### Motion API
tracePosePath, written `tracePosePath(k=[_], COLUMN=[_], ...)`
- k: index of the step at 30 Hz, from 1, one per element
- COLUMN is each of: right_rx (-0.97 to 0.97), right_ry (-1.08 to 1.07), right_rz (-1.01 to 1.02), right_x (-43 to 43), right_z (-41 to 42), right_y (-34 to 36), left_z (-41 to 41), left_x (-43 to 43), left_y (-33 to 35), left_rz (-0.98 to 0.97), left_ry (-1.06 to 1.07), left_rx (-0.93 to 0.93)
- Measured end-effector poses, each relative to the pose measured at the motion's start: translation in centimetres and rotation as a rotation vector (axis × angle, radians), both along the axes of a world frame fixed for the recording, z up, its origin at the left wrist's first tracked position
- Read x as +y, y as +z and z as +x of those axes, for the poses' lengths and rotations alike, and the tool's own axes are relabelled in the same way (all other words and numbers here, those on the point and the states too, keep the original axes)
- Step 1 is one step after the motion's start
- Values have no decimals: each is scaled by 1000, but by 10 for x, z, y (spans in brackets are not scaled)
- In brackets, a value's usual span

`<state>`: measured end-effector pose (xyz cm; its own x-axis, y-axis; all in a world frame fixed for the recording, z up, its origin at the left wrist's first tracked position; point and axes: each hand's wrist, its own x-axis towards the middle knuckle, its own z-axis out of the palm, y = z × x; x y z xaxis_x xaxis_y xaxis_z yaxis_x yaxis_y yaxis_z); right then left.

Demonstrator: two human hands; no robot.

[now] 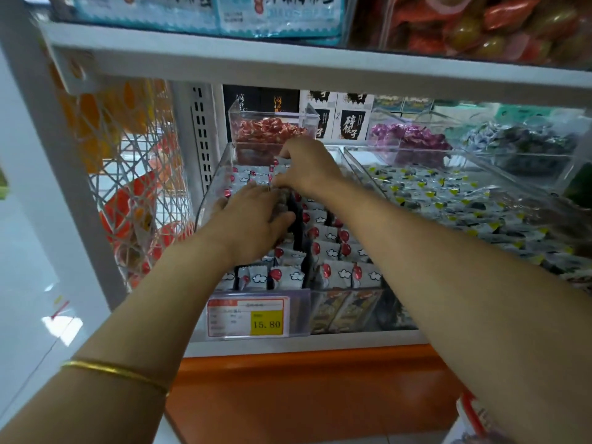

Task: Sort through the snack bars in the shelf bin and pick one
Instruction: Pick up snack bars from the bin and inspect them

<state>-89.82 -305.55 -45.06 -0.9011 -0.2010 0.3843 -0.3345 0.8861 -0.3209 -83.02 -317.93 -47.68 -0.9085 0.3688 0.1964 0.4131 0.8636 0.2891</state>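
A clear plastic shelf bin point(209, 193) holds several rows of grey-white snack bars point(333, 274) printed with red balloons and white clouds, standing on edge. My left hand point(253, 219) lies palm down on the middle rows, fingers curled among the bars. My right hand point(309, 168) reaches farther back in the same bin, its fingertips pinched on the top of a snack bar point(281, 162) near the rear. Both forearms cover part of the rows. A gold bangle point(115, 371) sits on my left forearm.
A price tag point(250, 317) reading 15.80 hangs on the bin's front. To the right is a bin of yellow-marked packets point(448, 200). Behind stand small bins of red sweets point(266, 129) and purple sweets point(413, 136). A white shelf board point(288, 62) runs overhead.
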Motion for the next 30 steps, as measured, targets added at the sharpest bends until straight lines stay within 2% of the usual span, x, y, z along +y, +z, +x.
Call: tracePosePath(k=[5, 10, 17, 20, 23, 26, 28, 30], right_rx=[-169, -277, -114, -54, -85, -101, -64, -20], right_ry=[59, 80, 20, -13, -33, -45, -47, -36], right_rz=[184, 98, 8, 93, 204, 225, 202, 83], right_x=[0, 2, 4, 2, -4, -9, -8, -7], right_z=[-3, -6, -27, -38, -44, -45, -43, -39], right_y=[-7, 5, 6, 1, -7, -10, -8, -4], left_z=[3, 4, 2, 2, 3, 8, 12, 17], left_x=[5, 3, 2, 3, 3, 3, 4, 5], left_y=[-7, -9, -10, -9, -8, -6, -4, -3], left_rz=[-160, -178, -158, -153, -139, -100, -94, -90], left_ry=[77, 66, 44, 54, 53, 63, 70, 74], left_rx=[-73, -77, -94, -115, -109, -75, -47, -30])
